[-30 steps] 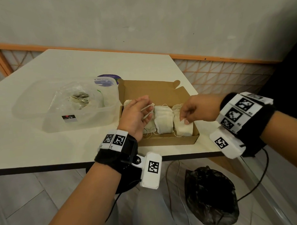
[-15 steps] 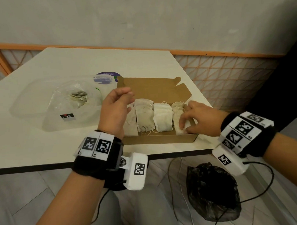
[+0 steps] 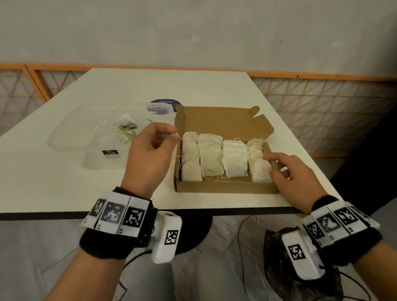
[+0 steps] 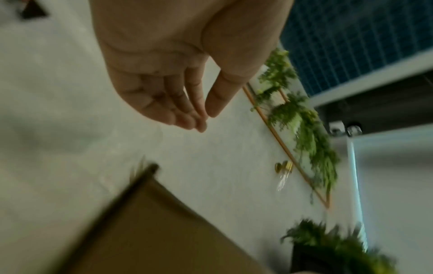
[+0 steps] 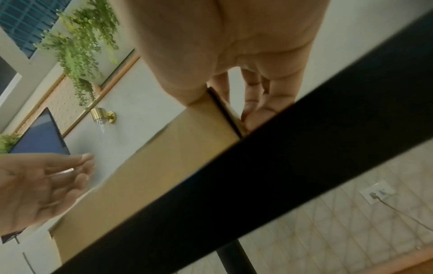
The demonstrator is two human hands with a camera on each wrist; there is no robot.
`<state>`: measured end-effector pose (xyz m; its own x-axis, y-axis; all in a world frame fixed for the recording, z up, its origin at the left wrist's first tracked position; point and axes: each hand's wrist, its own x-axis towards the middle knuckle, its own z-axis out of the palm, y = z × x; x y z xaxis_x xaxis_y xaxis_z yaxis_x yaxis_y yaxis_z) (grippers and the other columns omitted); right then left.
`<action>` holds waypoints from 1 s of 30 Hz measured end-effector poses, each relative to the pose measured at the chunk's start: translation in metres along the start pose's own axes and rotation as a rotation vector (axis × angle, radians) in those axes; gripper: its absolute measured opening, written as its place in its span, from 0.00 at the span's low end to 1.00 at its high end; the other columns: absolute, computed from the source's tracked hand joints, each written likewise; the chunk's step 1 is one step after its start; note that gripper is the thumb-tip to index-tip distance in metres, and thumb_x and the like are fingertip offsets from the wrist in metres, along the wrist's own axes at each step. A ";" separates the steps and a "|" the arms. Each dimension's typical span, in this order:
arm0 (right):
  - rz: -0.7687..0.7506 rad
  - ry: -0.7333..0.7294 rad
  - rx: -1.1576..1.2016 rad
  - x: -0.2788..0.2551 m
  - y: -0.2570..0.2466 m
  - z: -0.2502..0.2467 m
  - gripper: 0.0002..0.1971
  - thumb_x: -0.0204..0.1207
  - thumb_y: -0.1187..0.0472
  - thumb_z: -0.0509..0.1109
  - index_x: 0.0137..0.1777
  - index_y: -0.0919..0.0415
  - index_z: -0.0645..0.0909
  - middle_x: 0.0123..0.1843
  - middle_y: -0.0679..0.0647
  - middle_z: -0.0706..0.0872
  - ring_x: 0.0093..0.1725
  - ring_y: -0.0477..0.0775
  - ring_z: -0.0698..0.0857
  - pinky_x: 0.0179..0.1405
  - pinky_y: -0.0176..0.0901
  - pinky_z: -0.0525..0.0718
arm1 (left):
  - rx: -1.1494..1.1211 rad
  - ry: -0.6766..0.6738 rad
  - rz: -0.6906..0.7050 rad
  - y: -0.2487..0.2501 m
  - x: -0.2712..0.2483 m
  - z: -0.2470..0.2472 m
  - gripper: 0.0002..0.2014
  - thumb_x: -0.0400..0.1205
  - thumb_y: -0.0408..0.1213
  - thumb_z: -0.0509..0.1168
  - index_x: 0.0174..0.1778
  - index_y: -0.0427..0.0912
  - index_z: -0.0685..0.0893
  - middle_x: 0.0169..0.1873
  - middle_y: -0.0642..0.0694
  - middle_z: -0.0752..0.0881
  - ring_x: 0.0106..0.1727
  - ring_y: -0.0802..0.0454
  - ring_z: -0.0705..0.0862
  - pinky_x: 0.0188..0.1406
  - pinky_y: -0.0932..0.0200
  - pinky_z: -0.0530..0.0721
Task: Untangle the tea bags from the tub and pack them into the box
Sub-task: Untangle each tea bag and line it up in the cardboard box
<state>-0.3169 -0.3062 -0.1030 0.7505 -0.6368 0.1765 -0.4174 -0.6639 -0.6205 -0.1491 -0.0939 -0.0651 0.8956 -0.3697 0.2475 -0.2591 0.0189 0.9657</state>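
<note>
An open brown cardboard box [image 3: 223, 187] sits near the table's front edge, filled with rows of white tea bags [image 3: 212, 159] with thin strings. The clear plastic tub [image 3: 98, 158] stands to its left, with a crumpled clear bag [image 3: 122, 130] inside. My left hand [image 3: 167, 134] hovers between tub and box, fingers relaxed, thumb close to the fingertips, holding nothing; the left wrist view shows the left hand [image 4: 206, 118] empty above the box [image 4: 152, 231]. My right hand [image 3: 274, 168] grips the box's right wall near the front corner, thumb inside by the rightmost tea bags.
The box's lid flap [image 3: 221, 120] stands open at the back. A round purple-labelled lid [image 3: 162, 105] lies behind the tub. The table's dark front edge [image 3: 195, 212] runs just before the box. A black plastic bag [image 3: 310, 281] and cables lie on the floor below.
My left hand has drawn out of the box and moved left, now empty. My right hand has slid from the rightmost tea bags down to the box's right front corner.
</note>
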 end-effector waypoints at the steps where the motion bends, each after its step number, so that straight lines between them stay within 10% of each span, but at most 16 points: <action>1: 0.006 0.014 0.007 0.000 -0.001 0.002 0.15 0.79 0.60 0.63 0.64 0.47 0.78 0.53 0.54 0.78 0.40 0.46 0.78 0.44 0.38 0.75 | 0.191 0.019 0.097 -0.001 0.003 -0.005 0.05 0.81 0.35 0.66 0.44 0.52 0.83 0.46 0.52 0.85 0.45 0.59 0.82 0.45 0.67 0.76; 4: 0.028 0.017 0.025 0.004 -0.003 0.006 0.15 0.79 0.61 0.63 0.64 0.48 0.78 0.53 0.56 0.78 0.42 0.51 0.80 0.47 0.47 0.82 | 0.877 -0.007 0.181 -0.004 0.011 -0.019 0.13 0.81 0.44 0.65 0.61 0.52 0.83 0.64 0.49 0.80 0.67 0.45 0.75 0.64 0.47 0.71; 7: 0.044 -0.001 0.013 0.010 -0.008 0.007 0.15 0.79 0.62 0.63 0.64 0.50 0.78 0.53 0.58 0.77 0.41 0.51 0.79 0.36 0.36 0.78 | 1.179 -0.099 0.172 -0.004 0.011 -0.025 0.15 0.85 0.44 0.58 0.66 0.54 0.81 0.64 0.50 0.83 0.67 0.44 0.76 0.65 0.44 0.65; 17: 0.078 -0.039 -0.143 0.029 -0.023 -0.004 0.17 0.76 0.54 0.68 0.65 0.51 0.77 0.63 0.61 0.75 0.56 0.59 0.79 0.50 0.50 0.83 | 0.976 -0.276 0.161 0.004 0.001 -0.048 0.12 0.85 0.45 0.60 0.60 0.56 0.85 0.59 0.57 0.86 0.62 0.51 0.82 0.69 0.48 0.72; 22: -0.217 0.077 0.007 0.037 -0.102 -0.010 0.11 0.74 0.57 0.70 0.56 0.52 0.82 0.53 0.52 0.81 0.49 0.49 0.81 0.55 0.53 0.83 | 0.632 -0.088 0.106 0.030 0.034 -0.080 0.14 0.82 0.45 0.65 0.63 0.48 0.82 0.59 0.49 0.81 0.49 0.56 0.81 0.43 0.70 0.78; 25: -0.327 -0.136 0.085 0.040 -0.161 0.005 0.05 0.75 0.60 0.70 0.49 0.51 0.84 0.42 0.46 0.85 0.43 0.50 0.85 0.49 0.47 0.85 | 0.622 0.004 -0.001 0.033 0.072 -0.102 0.18 0.82 0.44 0.65 0.68 0.47 0.78 0.67 0.46 0.78 0.65 0.51 0.77 0.58 0.61 0.73; 30: -0.332 -0.434 0.208 0.054 -0.228 0.065 0.07 0.74 0.67 0.70 0.48 0.56 0.84 0.41 0.50 0.87 0.44 0.54 0.88 0.52 0.49 0.88 | 0.902 -0.279 -0.289 0.023 0.108 -0.104 0.26 0.82 0.48 0.65 0.76 0.46 0.72 0.75 0.46 0.73 0.73 0.45 0.73 0.73 0.50 0.71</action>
<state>-0.1481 -0.1643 -0.0017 0.9834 -0.1599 0.0856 -0.0473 -0.6815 -0.7303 -0.0210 -0.0364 -0.0077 0.8805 -0.4565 -0.1276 -0.3264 -0.7791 0.5352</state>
